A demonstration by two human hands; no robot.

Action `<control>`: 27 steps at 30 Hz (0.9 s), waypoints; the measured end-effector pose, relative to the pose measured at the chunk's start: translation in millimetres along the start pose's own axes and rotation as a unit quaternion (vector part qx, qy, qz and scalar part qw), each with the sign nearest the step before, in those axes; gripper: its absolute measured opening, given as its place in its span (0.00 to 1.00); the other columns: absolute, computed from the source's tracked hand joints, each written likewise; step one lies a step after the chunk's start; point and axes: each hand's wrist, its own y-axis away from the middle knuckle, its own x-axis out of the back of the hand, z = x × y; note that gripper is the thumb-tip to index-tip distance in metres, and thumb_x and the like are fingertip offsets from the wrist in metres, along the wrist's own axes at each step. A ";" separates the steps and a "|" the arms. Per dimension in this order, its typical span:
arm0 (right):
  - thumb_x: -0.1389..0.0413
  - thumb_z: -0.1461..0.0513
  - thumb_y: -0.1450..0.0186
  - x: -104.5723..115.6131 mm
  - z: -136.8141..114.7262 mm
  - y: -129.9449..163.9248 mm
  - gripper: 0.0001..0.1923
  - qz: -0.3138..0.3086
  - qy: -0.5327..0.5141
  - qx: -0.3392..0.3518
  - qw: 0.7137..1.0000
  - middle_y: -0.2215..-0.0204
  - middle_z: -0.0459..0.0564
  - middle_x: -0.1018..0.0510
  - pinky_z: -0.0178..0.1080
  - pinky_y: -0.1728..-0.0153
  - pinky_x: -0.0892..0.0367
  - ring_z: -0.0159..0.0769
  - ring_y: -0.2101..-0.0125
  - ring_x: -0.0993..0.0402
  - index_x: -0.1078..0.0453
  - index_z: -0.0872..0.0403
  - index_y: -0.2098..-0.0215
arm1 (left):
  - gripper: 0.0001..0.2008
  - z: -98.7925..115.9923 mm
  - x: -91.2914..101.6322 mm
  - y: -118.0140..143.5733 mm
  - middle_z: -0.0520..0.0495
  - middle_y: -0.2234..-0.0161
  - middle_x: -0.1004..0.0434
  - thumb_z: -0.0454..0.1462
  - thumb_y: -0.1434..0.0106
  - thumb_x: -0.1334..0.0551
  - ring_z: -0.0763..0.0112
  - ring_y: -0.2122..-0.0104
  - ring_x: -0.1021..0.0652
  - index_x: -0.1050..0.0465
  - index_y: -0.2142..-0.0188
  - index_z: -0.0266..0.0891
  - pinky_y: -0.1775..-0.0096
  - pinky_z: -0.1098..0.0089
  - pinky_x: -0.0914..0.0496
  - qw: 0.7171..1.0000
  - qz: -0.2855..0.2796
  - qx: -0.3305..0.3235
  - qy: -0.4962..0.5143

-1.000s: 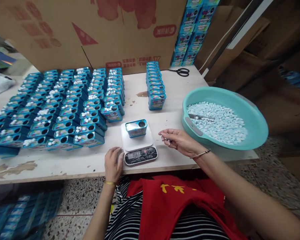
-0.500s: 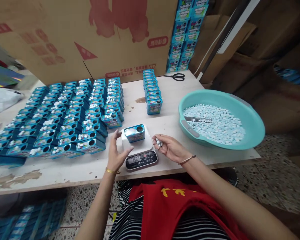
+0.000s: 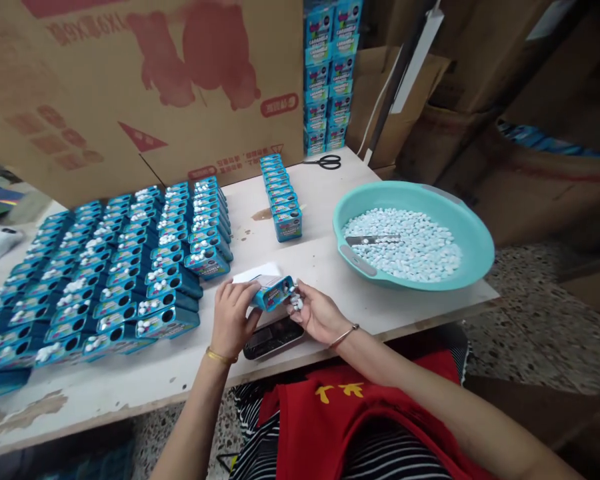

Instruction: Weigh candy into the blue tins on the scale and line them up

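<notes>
My left hand [image 3: 234, 316] is closed around a blue candy tin [image 3: 274, 293], tilted so its open end points right. Just at that opening, my right hand [image 3: 318, 313] cups several pale candies [image 3: 296, 301] in its curled fingers. Below the tin lies a small digital scale [image 3: 273, 337]; its white weighing plate [image 3: 257, 272] shows behind the tin, and its display is partly hidden. To the right stands a turquoise basin [image 3: 480, 257] of pale candies [image 3: 405, 247], with a metal scoop [image 3: 370, 240] lying in them.
Rows of blue tins [image 3: 170, 320] topped with pale candies fill the table's left side. A single row of tins [image 3: 287, 225] stands at mid-table, with black scissors [image 3: 327, 162] behind. A large cardboard box [image 3: 190, 133] and stacked blue tins [image 3: 316, 107] line the back.
My left hand has taken the tin off the scale and tipped it rightward. My right hand has brought its candies to the tin's opening. The camera view has shifted right.
</notes>
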 end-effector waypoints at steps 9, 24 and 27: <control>0.48 0.57 0.35 8.1 -7.8 -0.7 0.12 -0.031 0.025 0.011 0.999 0.80 0.46 0.32 0.27 0.85 0.47 0.25 0.83 0.38 0.34 0.59 0.67 | 0.16 -9.8 -16.3 13.2 0.46 0.57 0.25 0.36 0.42 0.41 0.63 0.55 0.26 0.34 0.53 0.42 0.49 0.59 0.36 0.992 0.051 0.078 0.084; 0.37 0.59 0.51 3.2 -5.6 1.5 0.15 -0.004 0.147 0.173 0.974 0.79 0.43 0.30 0.29 0.82 0.48 0.23 0.80 0.38 0.36 0.55 0.71 | 0.17 -12.3 -25.4 14.1 0.48 0.57 0.25 0.36 0.45 0.39 0.63 0.55 0.26 0.32 0.54 0.44 0.47 0.58 0.37 0.986 0.061 0.099 0.117; 0.38 0.56 0.52 15.6 -15.5 1.5 0.15 0.020 0.171 0.174 0.970 0.77 0.44 0.31 0.29 0.82 0.47 0.24 0.78 0.38 0.36 0.55 0.71 | 0.17 -19.9 -34.5 17.9 0.46 0.58 0.25 0.40 0.45 0.37 0.62 0.57 0.26 0.32 0.55 0.41 0.52 0.61 0.33 0.968 0.080 0.171 0.168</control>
